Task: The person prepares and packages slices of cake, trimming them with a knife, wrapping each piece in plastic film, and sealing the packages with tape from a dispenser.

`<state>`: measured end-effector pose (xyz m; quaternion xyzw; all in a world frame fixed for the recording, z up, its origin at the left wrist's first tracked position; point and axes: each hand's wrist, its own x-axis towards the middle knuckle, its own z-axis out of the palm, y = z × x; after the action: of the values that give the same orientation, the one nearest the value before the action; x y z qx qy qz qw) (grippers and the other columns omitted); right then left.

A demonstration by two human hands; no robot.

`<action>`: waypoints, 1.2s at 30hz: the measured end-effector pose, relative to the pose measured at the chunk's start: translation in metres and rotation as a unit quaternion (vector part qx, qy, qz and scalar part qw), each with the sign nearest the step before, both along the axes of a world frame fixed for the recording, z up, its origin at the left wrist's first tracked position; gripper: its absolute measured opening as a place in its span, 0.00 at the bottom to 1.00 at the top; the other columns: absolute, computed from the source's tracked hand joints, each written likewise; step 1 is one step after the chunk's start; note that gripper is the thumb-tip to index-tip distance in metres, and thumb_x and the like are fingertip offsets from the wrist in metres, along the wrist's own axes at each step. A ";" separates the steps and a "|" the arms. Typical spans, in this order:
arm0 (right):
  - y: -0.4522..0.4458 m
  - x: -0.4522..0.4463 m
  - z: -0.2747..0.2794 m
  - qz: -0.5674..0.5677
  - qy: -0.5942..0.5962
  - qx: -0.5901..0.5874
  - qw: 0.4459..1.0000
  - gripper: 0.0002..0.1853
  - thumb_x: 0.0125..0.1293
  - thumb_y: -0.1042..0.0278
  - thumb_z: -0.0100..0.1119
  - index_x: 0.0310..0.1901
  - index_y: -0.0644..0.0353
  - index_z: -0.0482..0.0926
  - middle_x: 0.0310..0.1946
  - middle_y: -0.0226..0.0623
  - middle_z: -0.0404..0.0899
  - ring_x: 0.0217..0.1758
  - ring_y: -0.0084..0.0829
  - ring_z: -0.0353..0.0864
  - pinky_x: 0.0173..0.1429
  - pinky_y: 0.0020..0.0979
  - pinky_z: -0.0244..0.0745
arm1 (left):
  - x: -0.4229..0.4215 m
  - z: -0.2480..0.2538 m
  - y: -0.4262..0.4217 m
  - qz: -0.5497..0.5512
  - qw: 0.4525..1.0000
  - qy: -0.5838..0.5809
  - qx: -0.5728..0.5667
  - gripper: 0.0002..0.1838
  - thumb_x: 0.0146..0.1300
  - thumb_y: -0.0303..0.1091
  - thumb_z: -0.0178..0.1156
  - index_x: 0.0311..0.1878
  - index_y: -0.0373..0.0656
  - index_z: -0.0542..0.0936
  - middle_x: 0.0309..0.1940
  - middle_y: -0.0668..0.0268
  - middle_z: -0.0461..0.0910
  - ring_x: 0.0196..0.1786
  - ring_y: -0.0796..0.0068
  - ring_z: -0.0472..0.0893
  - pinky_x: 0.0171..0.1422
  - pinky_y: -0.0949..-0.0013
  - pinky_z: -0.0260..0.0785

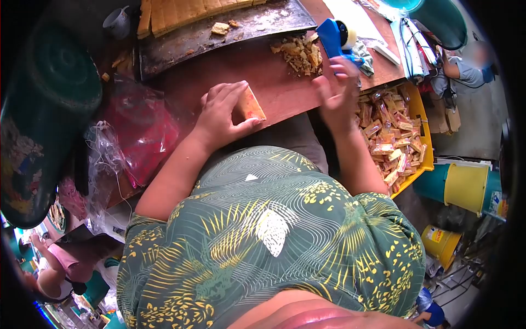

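Observation:
My left hand (226,112) is wrapped round a rectangular piece of yellow-orange cake (253,104) at the front edge of the brown table (192,82). To the right, my right hand (338,90) is raised with its fingers apart and nothing visible in it, just in front of a blue tape dispenser (330,39). A heap of crumbs and broken bits (302,54) lies left of the dispenser. Behind my hands, a dark metal tray (257,34) holds a row of cut cake slabs (186,13).
A yellow crate (427,142) of wrapped pieces stands right of my right arm. At the left are red plastic bags (142,131), a large green bin (49,109) and a white cup (116,23). People are at the lower left (55,268) and upper right (463,71).

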<state>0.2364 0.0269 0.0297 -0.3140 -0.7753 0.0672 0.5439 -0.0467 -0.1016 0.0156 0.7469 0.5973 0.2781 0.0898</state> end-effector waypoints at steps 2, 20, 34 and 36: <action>0.028 0.029 -0.012 -0.249 -0.008 0.027 0.968 0.29 0.66 0.62 0.76 0.63 0.67 0.75 0.55 0.44 0.80 0.53 0.42 0.80 0.60 0.39 0.77 | -0.002 -0.003 0.001 -0.007 1.000 -0.015 0.007 0.46 0.57 0.60 0.74 0.74 0.43 0.74 0.71 0.61 0.76 0.74 0.56 0.70 0.80 0.54 0.57; 0.134 0.059 -0.004 -0.103 0.062 -0.450 0.885 0.21 0.78 0.51 0.62 0.47 0.64 0.88 0.45 0.38 0.88 0.51 0.31 0.82 0.56 0.33 0.75 | -0.007 -0.011 0.002 -0.014 0.999 -0.030 0.010 0.39 0.62 0.52 0.72 0.73 0.45 0.76 0.73 0.63 0.75 0.76 0.58 0.70 0.80 0.54 0.57; 0.018 0.014 -0.019 0.003 -0.078 -0.262 0.962 0.15 0.71 0.58 0.68 0.36 0.63 0.89 0.34 0.43 0.83 0.44 0.39 0.81 0.52 0.38 0.76 | -0.008 -0.006 0.002 -0.024 0.998 -0.051 0.002 0.37 0.62 0.50 0.72 0.71 0.42 0.77 0.73 0.62 0.76 0.75 0.57 0.71 0.81 0.54 0.58; -0.029 -0.030 0.001 0.154 -0.132 -0.335 0.920 0.08 0.66 0.63 0.74 0.40 0.59 0.91 0.40 0.38 0.83 0.47 0.37 0.82 0.56 0.36 0.77 | -0.007 -0.006 0.003 -0.027 0.998 -0.057 0.001 0.36 0.62 0.48 0.72 0.71 0.42 0.77 0.73 0.62 0.76 0.75 0.57 0.72 0.81 0.55 0.58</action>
<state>0.2065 -0.0020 0.0307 -0.3608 -0.8110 0.3637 0.2826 -0.0540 -0.0986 0.0095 0.7457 0.5708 0.3179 0.1305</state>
